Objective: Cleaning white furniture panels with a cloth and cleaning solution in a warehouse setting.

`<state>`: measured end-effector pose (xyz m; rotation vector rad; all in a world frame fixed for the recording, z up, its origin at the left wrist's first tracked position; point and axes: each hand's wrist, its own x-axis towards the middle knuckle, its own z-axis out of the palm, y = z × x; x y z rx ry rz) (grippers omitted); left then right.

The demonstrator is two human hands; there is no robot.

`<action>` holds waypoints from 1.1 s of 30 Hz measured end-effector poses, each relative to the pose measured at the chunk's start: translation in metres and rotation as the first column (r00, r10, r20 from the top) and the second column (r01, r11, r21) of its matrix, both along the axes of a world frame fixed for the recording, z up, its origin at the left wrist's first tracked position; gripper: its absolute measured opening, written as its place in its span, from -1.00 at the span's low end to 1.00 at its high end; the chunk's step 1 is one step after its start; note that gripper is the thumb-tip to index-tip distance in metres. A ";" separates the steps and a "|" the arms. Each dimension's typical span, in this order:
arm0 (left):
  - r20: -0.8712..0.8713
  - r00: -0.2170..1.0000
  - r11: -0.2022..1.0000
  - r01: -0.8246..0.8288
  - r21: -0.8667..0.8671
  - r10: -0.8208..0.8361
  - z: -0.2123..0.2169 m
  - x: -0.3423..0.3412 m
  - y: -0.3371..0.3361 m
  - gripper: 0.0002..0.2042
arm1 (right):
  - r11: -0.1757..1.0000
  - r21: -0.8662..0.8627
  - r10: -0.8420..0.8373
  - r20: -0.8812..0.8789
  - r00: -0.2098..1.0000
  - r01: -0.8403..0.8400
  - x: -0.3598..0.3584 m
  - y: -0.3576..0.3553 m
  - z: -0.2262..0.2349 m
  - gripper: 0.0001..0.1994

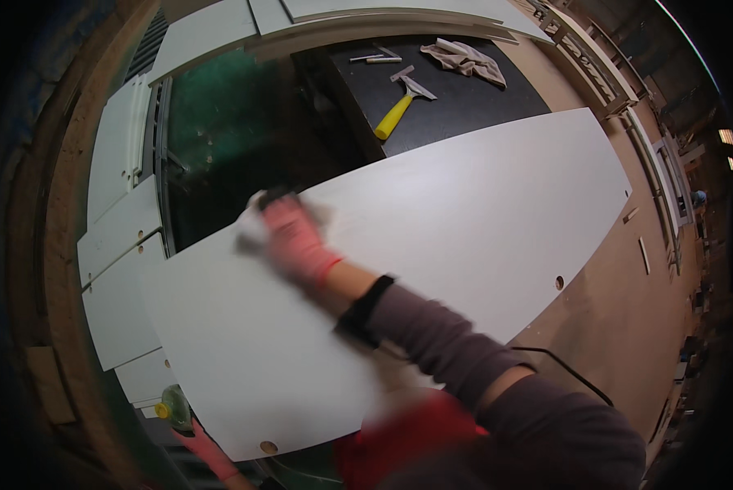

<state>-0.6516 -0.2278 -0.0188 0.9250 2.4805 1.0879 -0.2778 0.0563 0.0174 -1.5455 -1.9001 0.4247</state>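
A large white panel (464, 212) with small drilled holes lies flat in front of me. My right hand (295, 238), in a pink glove, presses a white cloth (252, 227) onto the panel near its far left edge; the hand is motion-blurred. My right arm in a grey sleeve reaches across the panel from the lower right. My left hand (207, 451), also gloved in pink, is low at the panel's near left corner and holds a small greenish bottle with a yellow cap (174, 406).
A yellow-handled scraper (399, 110), a crumpled rag (468, 59) and small metal tools lie on a black surface (481, 102) behind the panel. More white panels (122, 245) are stacked at the left. A black cable (566, 369) runs over the brown board at the right.
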 end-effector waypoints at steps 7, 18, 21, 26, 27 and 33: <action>0.015 0.998 0.998 -0.053 -0.033 0.054 -0.016 -0.011 0.002 -0.42 | 0.936 -0.130 0.351 0.336 0.874 -0.326 -0.085 -0.007 0.003 -0.37; 0.027 0.997 0.996 -0.076 0.039 0.075 -0.024 -0.017 0.001 -0.41 | 0.802 -0.189 -0.469 0.391 0.792 0.567 0.266 -0.029 0.010 -0.55; 0.140 0.985 0.995 -0.096 -0.012 0.096 -0.013 0.017 0.018 -0.40 | 0.692 0.119 -0.633 0.575 0.519 0.712 0.354 -0.035 -0.008 -0.56; 0.297 0.949 0.993 -0.088 -0.076 0.107 0.007 0.010 0.020 -0.46 | 0.915 0.205 -0.403 0.428 0.809 0.348 0.209 -0.030 -0.020 -0.62; 0.296 0.948 0.992 -0.094 -0.088 0.117 0.011 0.012 0.021 -0.45 | 0.945 0.008 -0.319 0.238 0.917 0.327 0.159 -0.028 0.000 -0.49; 0.450 0.890 0.996 -0.048 -0.071 0.075 0.019 0.043 0.033 -0.44 | 0.987 0.138 0.107 -0.201 0.974 -0.080 -0.056 -0.012 -0.007 -0.34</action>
